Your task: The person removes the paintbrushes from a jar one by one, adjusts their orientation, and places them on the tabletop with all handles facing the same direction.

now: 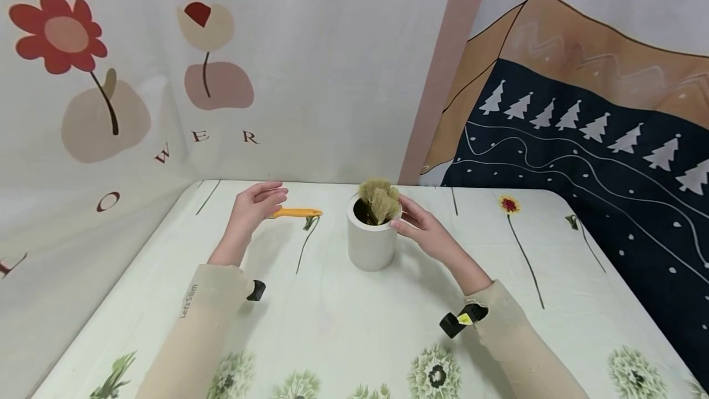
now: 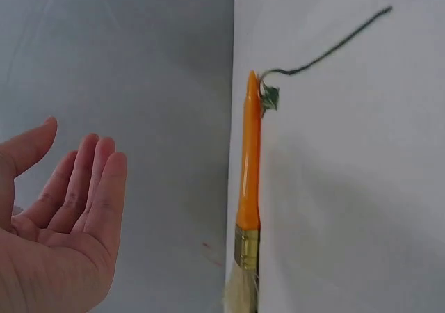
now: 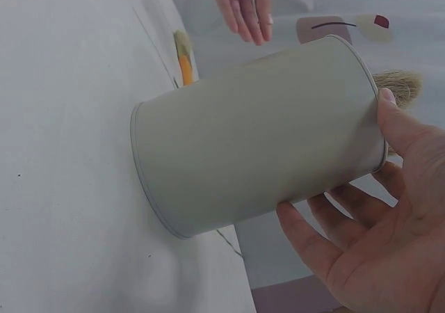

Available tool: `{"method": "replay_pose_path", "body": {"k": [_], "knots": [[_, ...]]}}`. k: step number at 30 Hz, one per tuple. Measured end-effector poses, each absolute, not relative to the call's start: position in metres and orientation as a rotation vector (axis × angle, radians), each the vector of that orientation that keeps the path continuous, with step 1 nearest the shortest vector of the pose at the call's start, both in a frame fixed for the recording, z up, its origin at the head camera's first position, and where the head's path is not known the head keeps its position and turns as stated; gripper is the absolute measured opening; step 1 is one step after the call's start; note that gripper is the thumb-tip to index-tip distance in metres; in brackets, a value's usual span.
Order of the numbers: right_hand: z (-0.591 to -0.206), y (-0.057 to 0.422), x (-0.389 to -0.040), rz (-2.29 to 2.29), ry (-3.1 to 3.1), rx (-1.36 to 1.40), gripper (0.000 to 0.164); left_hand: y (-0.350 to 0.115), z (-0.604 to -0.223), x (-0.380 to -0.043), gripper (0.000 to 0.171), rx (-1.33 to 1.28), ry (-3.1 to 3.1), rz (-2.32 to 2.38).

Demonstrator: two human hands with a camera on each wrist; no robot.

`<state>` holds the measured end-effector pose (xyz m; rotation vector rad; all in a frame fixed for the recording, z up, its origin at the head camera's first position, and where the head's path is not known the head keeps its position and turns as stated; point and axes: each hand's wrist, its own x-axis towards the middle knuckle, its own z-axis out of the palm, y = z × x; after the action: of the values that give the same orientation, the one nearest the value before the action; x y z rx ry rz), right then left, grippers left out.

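Observation:
A white cylindrical pot (image 1: 372,245) stands on the table, with a tan bristly clump (image 1: 379,201) sticking out of its top. My right hand (image 1: 423,226) holds the pot near its rim, thumb on the near side and fingers round the right side. In the right wrist view, the thumb lies at the rim beside the bristles (image 3: 400,88). My left hand (image 1: 256,205) is raised with loose fingers and holds nothing. Close by it on the table lies a paintbrush (image 2: 250,167) with an orange handle, a metal ferrule and pale bristles; the hand hides its bristle end in the head view.
The white tablecloth (image 1: 327,319) has printed flowers and stems. A pale curtain (image 1: 332,79) with flower shapes and letters hangs behind the table. At right hangs dark fabric with white trees (image 1: 567,116).

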<state>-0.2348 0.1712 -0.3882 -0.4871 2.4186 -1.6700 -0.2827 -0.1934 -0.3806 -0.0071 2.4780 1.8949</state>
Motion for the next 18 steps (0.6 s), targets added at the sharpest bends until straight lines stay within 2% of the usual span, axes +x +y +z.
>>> {"method": "replay_pose_path", "body": {"k": [18], "knots": [[-0.387, 0.169, -0.235, -1.693, 2.399, -0.484, 0.069, -0.156, -0.359, -0.27, 0.048, 0.249, 2.367, 1.938]]}}
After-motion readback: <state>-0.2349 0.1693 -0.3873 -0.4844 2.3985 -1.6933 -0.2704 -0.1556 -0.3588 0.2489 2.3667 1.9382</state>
